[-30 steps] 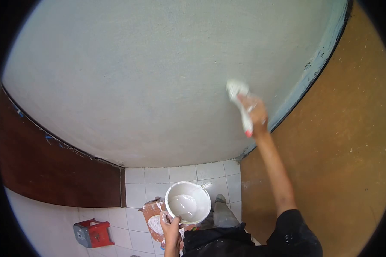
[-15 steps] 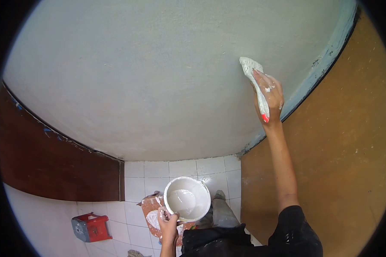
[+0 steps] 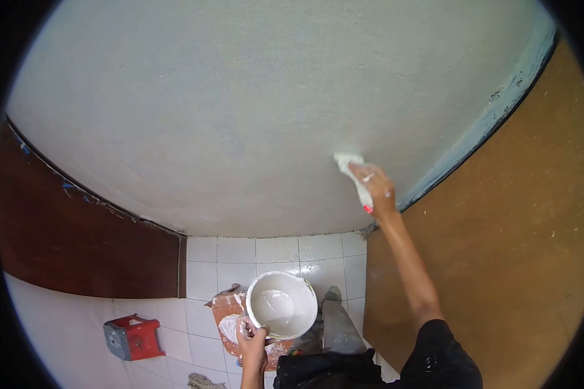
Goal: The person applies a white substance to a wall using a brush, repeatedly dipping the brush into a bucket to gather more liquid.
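My right hand [image 3: 377, 188] is closed round a paintbrush [image 3: 361, 183] whose handle is smeared white and ends in a red tip. The bristles touch the pale wall [image 3: 207, 117] or come very close to it. White paint spots my fingers. Low in the view, my left hand [image 3: 252, 340] grips the near rim of a white bucket [image 3: 310, 310]. White paint [image 3: 276, 305] lies in the bottom of that bucket. Where the fingers pass under the rim, they are partly hidden.
A paint-stained orange-brown stool [image 3: 224, 305] stands beneath the bucket. To the left is a red and grey stool [image 3: 136, 337] on the white tiled floor [image 3: 201, 272]. Brown panels flank the wall, one dark [image 3: 91, 240], one lighter [image 3: 499, 227]. A cloth [image 3: 204, 381] lies at the bottom.
My right hand has carried the paintbrush down the wall and a little to the left. The left hand still holds the bucket in nearly the same place.
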A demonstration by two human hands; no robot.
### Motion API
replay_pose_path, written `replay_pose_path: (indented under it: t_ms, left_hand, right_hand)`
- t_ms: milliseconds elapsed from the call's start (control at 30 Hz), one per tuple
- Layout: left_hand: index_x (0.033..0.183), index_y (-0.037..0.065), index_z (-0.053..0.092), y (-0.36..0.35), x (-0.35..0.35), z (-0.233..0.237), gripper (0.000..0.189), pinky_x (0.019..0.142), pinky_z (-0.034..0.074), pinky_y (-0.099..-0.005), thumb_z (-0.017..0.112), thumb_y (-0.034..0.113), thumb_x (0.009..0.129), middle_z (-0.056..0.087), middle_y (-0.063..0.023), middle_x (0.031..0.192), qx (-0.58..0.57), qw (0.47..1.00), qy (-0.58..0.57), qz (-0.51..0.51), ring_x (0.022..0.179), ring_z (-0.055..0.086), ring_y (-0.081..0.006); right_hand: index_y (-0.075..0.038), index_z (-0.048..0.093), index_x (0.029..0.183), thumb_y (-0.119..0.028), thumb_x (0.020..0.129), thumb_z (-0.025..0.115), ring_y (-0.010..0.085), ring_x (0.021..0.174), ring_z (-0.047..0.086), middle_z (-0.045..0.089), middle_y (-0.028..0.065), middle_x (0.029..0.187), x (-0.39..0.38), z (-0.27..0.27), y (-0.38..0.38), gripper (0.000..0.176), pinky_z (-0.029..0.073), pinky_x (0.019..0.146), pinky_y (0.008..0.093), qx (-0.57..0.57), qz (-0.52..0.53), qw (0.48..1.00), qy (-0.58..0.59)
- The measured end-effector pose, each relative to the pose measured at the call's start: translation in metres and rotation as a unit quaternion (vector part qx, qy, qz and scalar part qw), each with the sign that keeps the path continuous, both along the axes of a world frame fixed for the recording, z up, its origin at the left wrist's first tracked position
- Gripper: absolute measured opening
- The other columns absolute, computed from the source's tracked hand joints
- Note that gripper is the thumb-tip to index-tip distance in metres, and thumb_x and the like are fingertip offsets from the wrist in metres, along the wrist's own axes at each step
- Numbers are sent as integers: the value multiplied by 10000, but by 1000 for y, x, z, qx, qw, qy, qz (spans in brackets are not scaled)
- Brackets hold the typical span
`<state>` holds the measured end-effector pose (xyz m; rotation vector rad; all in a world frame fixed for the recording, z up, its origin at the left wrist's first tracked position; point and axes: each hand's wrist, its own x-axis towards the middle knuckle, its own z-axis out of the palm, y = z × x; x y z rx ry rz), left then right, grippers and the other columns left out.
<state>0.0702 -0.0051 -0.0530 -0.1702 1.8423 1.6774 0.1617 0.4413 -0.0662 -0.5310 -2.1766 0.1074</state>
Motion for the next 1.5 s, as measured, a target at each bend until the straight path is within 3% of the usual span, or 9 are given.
replay_pose_path:
  t_ms: [200, 433, 567, 800, 867, 1000, 1100, 1233, 1500]
  left_hand:
    - [1169, 41, 522, -1, 1, -5, 399, 521, 605, -284, 628, -44, 794, 635, -74, 1004, 7, 1000, -5, 4, 777, 664, -156]
    - [1101, 41, 525, -7, 4, -18, 341, 512, 610, -288, 623, -50, 787, 628, -78, 972, 20, 999, -22, 18, 739, 657, -156]
    - [1102, 33, 524, -18, 8, -31, 346, 510, 614, -300, 619, -56, 782, 634, -97, 985, 8, 1000, -15, 23, 753, 672, -178]
    - [1216, -10, 482, -38, 28, -21, 450, 515, 629, -344, 584, -80, 783, 631, -134, 1000, 65, 997, -16, 32, 738, 688, -226]
    - [1176, 11, 487, -43, 38, -10, 416, 707, 593, -353, 573, -80, 779, 622, -126, 1046, 48, 997, -36, 50, 855, 672, -223]
    - [1187, 24, 484, -58, 54, -13, 426, 790, 580, -340, 559, -72, 780, 610, -146, 1129, 46, 996, -47, 65, 938, 670, -234]
    - [1363, 13, 472, -92, 55, -97, 529, 530, 555, -287, 646, 57, 865, 637, -143, 1099, 50, 991, 29, 124, 735, 664, -220]
    - [1396, 32, 462, -110, 41, -97, 566, 560, 578, -311, 645, 52, 861, 607, -159, 1184, -4, 1000, -11, 28, 865, 667, -232]
    - [1395, 40, 463, -124, 8, -99, 563, 692, 579, -339, 634, 55, 858, 574, -154, 1245, 37, 999, -2, 28, 1024, 623, -250]
  right_hand:
    - [-128, 679, 1302, 5, 811, 666, 282, 1064, 657, 706, 42, 1214, -12, 118, 2, 509, 560, 899, 363, 168, -80, 977, 102]
    - [-117, 626, 1354, 5, 790, 674, 298, 1151, 618, 657, 73, 1281, -32, -95, -17, 579, 544, 942, 409, 22, 38, 997, -68]
    - [-139, 641, 1340, 13, 794, 668, 319, 1139, 621, 674, 68, 1249, -34, -113, -19, 567, 545, 940, 412, -37, 34, 992, -114]
    - [-130, 650, 1332, 17, 802, 660, 324, 1075, 629, 684, 71, 1215, -36, 92, -19, 550, 552, 898, 410, 122, -27, 990, 65]
    - [-129, 645, 1341, 14, 802, 658, 322, 1064, 628, 678, 66, 1226, -43, 106, -25, 557, 552, 895, 410, 152, -44, 982, 101]
    - [-130, 622, 1366, -4, 825, 649, 318, 1120, 614, 656, 60, 1271, -53, 6, -31, 556, 543, 935, 415, 126, -27, 992, 13]
    - [-134, 625, 1356, 9, 826, 640, 326, 1144, 606, 657, 69, 1281, -68, -120, -31, 549, 536, 972, 417, 54, 28, 996, -59]
    - [-137, 634, 1341, 33, 816, 643, 329, 1144, 606, 670, 72, 1267, -71, -152, -46, 552, 543, 961, 423, -62, 56, 988, -132]
    - [-127, 649, 1339, 16, 773, 684, 330, 1122, 588, 653, 41, 1287, -82, 34, -45, 585, 527, 945, 399, 99, -54, 988, 109]
